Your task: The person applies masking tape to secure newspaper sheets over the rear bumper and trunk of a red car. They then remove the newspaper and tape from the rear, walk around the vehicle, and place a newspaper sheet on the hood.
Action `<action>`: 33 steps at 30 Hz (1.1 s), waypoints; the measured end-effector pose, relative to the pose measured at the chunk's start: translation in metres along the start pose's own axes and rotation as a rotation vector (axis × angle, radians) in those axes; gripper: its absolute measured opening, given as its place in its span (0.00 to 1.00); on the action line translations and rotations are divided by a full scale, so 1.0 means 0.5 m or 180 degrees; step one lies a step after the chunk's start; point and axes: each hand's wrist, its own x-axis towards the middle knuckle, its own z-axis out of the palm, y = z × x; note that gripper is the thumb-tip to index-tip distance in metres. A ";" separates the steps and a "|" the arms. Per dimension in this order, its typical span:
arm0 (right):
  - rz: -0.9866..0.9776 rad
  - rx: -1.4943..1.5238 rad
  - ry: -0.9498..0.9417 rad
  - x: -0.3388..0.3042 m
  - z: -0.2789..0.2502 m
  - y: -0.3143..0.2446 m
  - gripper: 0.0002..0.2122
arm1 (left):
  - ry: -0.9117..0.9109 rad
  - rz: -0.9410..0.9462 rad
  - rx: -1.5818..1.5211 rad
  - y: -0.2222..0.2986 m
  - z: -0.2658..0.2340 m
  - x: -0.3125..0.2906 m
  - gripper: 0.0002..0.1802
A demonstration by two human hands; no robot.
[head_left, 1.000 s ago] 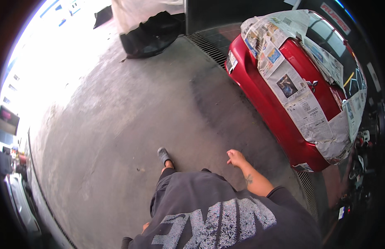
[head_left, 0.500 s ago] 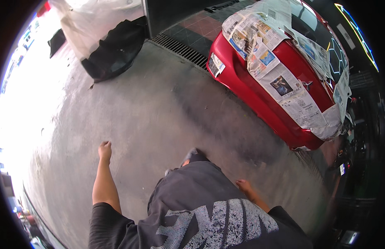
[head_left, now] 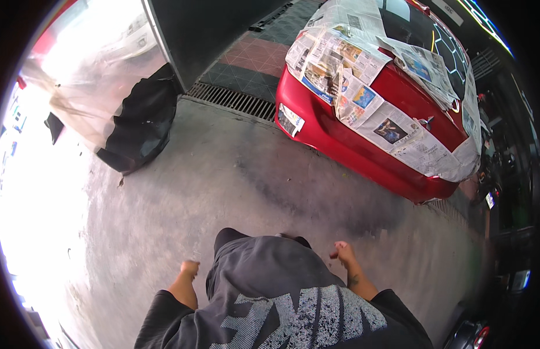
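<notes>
My left hand [head_left: 190,268] hangs beside my body over the concrete floor. Its fingers look loosely curled, a little blurred, with nothing seen in them. On the other side, my right hand [head_left: 343,252] is held forward with its fingers bent in; no object shows in it. Neither hand touches anything. Ahead to the right stands a red car [head_left: 328,154], apart from both hands. Overlapping sheets of newspaper [head_left: 389,131] cover much of its body, while its lower bumper is bare red.
A floor drain grate [head_left: 235,102] runs in front of a tiled area [head_left: 255,53]. At the far left hangs a clear plastic curtain [head_left: 86,110] with a black lower edge, next to a dark panel [head_left: 206,35]. Another dark vehicle [head_left: 470,336] shows at the lower right.
The curtain and panel appear lower and larger, and the view has turned slightly. My left hand has swung back toward my body; my right hand has come forward.
</notes>
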 end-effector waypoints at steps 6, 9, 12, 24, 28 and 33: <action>0.0006 0.0432 0.0635 -0.006 0.092 -0.116 0.16 | -0.0606 0.1193 0.1990 -0.015 -0.096 0.075 0.18; -0.0060 0.0528 0.0685 -0.016 0.206 -0.177 0.16 | -0.0460 0.0922 0.1812 0.071 -0.244 0.164 0.19; -0.0329 0.0181 0.0579 0.009 0.354 -0.230 0.16 | 0.1068 0.2107 0.0889 0.144 -0.422 0.310 0.19; 0.0664 0.0253 0.1962 -0.137 0.670 -0.138 0.15 | 0.0354 0.2285 0.0405 0.480 -0.670 0.383 0.18; 0.1264 0.1631 0.3027 -0.217 0.688 -0.155 0.11 | 0.0141 0.1985 0.0406 0.431 -0.638 0.423 0.18; -0.0370 0.0326 0.2180 -0.222 0.637 -0.315 0.10 | -0.0291 0.1322 0.0166 0.362 -0.629 0.386 0.18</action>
